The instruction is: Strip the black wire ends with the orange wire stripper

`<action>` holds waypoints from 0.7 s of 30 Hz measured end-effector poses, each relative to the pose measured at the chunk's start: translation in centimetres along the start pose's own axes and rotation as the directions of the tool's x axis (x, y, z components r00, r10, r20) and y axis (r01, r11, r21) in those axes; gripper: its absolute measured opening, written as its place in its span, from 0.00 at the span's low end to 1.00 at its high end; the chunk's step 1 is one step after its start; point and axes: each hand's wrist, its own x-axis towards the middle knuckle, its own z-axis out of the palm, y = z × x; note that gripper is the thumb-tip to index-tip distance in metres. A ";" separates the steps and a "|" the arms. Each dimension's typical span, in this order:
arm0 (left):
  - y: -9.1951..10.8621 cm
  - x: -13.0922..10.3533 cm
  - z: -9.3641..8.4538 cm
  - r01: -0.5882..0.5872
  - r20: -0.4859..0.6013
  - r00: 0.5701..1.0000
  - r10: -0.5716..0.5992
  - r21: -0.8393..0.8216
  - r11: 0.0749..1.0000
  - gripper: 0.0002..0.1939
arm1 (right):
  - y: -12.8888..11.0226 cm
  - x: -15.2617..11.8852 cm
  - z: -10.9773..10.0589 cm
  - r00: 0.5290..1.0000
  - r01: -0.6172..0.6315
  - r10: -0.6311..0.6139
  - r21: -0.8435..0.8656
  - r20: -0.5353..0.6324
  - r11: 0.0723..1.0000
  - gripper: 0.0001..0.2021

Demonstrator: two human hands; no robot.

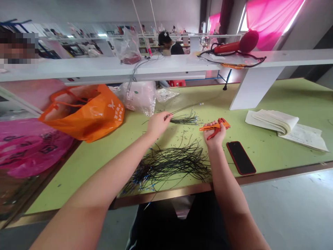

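My left hand (159,124) is closed on a thin dark wire (179,110) that runs off to the right above the table. Just below that wire lies a small bundle of black wires (183,119) with blue and bare tips. My right hand (215,134), palm up, grips an orange and red hand tool (218,127) that looks like wire strippers, its orange nose pointing left. Between my forearms spreads a larger heap of black wires (174,161), many with blue ends at the left. Tiny dark scraps are scattered around both piles.
A phone (241,157) and folded papers (279,121) lie to the right. At the left sit an orange bag (85,111) and a pink bag (33,146). A white shelf (166,66) crosses the back, carrying a red heat gun (234,45). People are beyond it.
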 end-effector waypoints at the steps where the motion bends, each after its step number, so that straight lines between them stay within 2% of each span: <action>1: -0.7 1.1 0.5 0.010 0.064 0.998 -0.013 0.041 0.999 0.12 | -0.1 0.1 -0.1 1.000 0.007 -0.007 0.000 -0.007 1.000 0.10; 4: -2.6 3.0 2.2 0.044 0.134 0.990 -0.053 0.063 0.997 0.08 | 0.0 0.0 -0.2 0.999 -0.017 0.017 0.003 -0.043 1.000 0.10; 7: -3.9 3.8 2.9 0.097 0.099 0.990 -0.100 0.030 0.995 0.07 | 0.4 -0.3 0.0 0.997 -0.042 0.043 0.024 -0.067 0.999 0.08; 11: -4.8 4.5 1.8 0.127 -0.027 0.991 -0.130 -0.083 0.988 0.14 | 0.7 -0.5 0.2 0.995 -0.056 0.061 0.056 -0.081 0.997 0.07; 13: -4.5 4.6 0.7 0.123 -0.107 0.984 -0.140 -0.146 0.982 0.18 | 1.0 -0.7 0.4 0.993 -0.084 0.088 0.050 -0.075 0.995 0.07; 14: -4.1 4.5 0.0 0.126 -0.152 0.975 -0.165 -0.236 0.964 0.19 | 1.3 -0.9 0.5 0.992 -0.103 0.106 0.043 -0.069 0.994 0.07; 15: -3.6 4.3 -0.8 0.126 -0.188 0.960 -0.209 -0.378 0.917 0.21 | 1.6 -1.1 0.7 0.990 -0.124 0.126 0.032 -0.062 0.992 0.06; 16: -3.0 3.9 -1.6 0.113 -0.202 0.943 -0.265 -0.556 0.824 0.21 | 2.0 -1.3 0.8 0.988 -0.144 0.145 0.015 -0.053 0.989 0.06; 17: -2.3 3.3 -2.6 0.085 -0.188 0.928 -0.323 -0.735 0.673 0.21 | 2.5 -1.6 0.9 0.986 -0.164 0.163 -0.011 -0.042 0.986 0.06; 18: -1.5 2.5 -3.6 0.048 -0.150 0.918 -0.366 -0.876 0.480 0.20 | 3.0 -2.0 1.1 0.983 -0.184 0.183 -0.048 -0.026 0.982 0.06; 19: -0.7 1.5 -4.7 0.013 -0.111 0.917 -0.383 -0.951 0.308 0.18 | 3.5 -2.5 1.2 0.979 -0.203 0.204 -0.092 -0.004 0.975 0.07; 21: 0.7 -0.7 -6.8 -0.047 -0.074 0.907 -0.414 -0.996 0.075 0.17 | 4.6 -3.6 1.3 0.963 -0.243 0.260 -0.195 0.071 0.950 0.11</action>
